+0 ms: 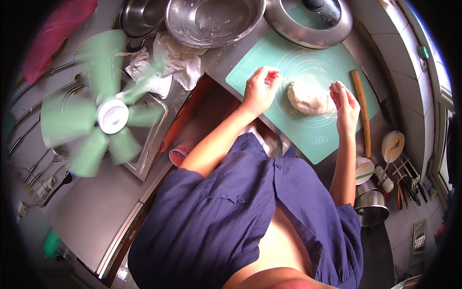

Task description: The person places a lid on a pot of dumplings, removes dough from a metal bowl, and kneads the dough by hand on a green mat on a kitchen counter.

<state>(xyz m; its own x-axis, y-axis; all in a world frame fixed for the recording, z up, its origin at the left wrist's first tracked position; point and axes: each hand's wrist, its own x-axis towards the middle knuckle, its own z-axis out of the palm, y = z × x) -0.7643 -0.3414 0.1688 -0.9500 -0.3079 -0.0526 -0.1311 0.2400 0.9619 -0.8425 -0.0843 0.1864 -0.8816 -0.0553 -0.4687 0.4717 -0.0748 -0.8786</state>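
A lump of pale dough rests on a green silicone pastry mat marked with printed circles, with loose flour around it. To the left of the dough, my left hand hovers with loosely curled fingers and a gap beside the thumb; nothing shows in it. My right hand is at the dough's right edge, thumb close to the bent fingertips. Whether those whitish fingertips touch the dough or pinch a bit of it is unclear. A wooden rolling pin lies just right of that hand.
Behind the mat are a floury steel bowl and a glass-centred pan lid. A green fan spins at left, near crumpled white cloths. Along the right stand a knife, bowl and steel pot.
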